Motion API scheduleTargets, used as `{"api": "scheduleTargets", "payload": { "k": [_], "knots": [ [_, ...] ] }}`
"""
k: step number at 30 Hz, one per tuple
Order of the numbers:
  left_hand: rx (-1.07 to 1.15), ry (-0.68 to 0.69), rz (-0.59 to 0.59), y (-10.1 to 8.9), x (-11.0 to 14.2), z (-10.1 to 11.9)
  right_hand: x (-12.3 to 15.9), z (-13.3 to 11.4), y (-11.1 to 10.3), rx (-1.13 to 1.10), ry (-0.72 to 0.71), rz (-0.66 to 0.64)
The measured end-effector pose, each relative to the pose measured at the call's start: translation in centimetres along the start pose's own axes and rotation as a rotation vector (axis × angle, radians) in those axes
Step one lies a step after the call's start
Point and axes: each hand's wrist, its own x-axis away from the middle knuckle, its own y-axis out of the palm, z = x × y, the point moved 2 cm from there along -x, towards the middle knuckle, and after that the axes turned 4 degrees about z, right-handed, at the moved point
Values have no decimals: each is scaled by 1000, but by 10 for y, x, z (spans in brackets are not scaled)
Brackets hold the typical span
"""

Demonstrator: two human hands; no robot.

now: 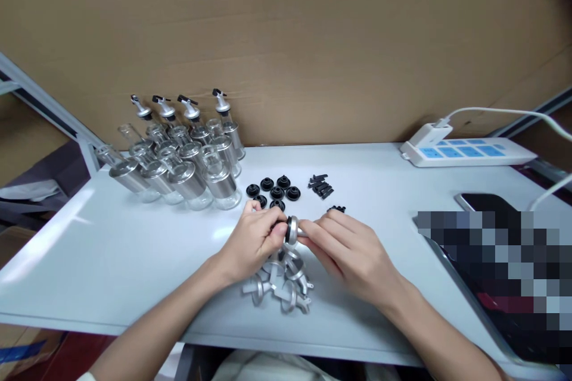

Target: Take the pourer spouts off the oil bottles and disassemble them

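Note:
Between my two hands, above the table, is a silver pourer spout (pixel 294 230) with a black stopper (pixel 288 230) against its round cap. My left hand (pixel 252 239) is closed, thumb and fingers pinching the black stopper side. The fingers of my right hand (pixel 351 250) wrap round the spout's narrow silver end, which they mostly hide. Several loose silver pourer spouts (pixel 290 296) lie in a pile just below my hands. Beyond my left hand sit several round black stoppers (pixel 277 192). Small black flip levers (pixel 320 186) lie to their right.
Glass bottles with steel sleeves (pixel 187 181) crowd the back left; some at the rear carry pourers. More small black parts (pixel 336 209) sit behind my right hand. A white power strip (pixel 473 153) lies back right, near a phone (pixel 485 202) and a partly blurred dark device (pixel 473 303).

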Motion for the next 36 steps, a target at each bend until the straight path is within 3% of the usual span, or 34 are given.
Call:
{"api": "scheduleTargets", "payload": {
  "k": [5, 10, 16, 19, 25, 30, 33, 36],
  "knots": [
    [-27, 99, -6, -2, 2, -2, -4, 3, -2, -346, 261, -22],
    [-101, 178, 5, -2, 3, -2, -2, 7, 1, -711, 687, -153],
    [-228, 292, 28, -5, 2, 2, 0, 8, 12, -1470, 1175, -299],
    [-219, 341, 33, -6, 1, 4, 3, 10, 16, -1701, 1324, -349],
    [-203, 425, 49, -9, 3, 5, 10, 15, 23, -1933, 1329, -493],
    [-144, 416, 34, -11, 3, 7, 9, 12, 20, -1985, 1271, -595],
    [-154, 358, 51, -12, -1, 9, 4, 9, 16, -1854, 1255, -493],
    [-195, 302, 64, -13, -5, 6, -1, 9, 12, -1596, 1132, -358]
  ]
}}
